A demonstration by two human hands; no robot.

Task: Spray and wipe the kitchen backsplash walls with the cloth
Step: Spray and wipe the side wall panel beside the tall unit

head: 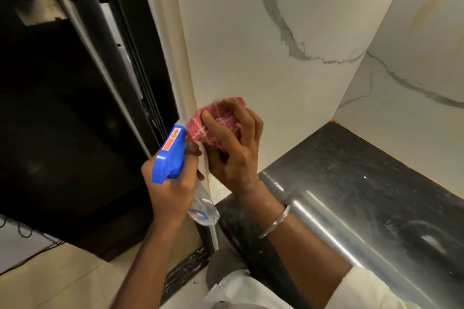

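My right hand (233,150) holds a bunched red cloth with white checks (216,123) and presses it against the white marble backsplash wall (251,45), low down near the wall's left edge. My left hand (170,183) grips a spray bottle with a blue trigger head (172,150). The nozzle points up toward the cloth, and the clear body (204,211) hangs below my fist. The two hands are close together, almost touching.
A dark polished stone counter (351,183) runs from the wall corner toward me on the right. A second marble wall (414,70) meets the first at the corner. A large black appliance (62,120) stands at the left, with cables beneath it.
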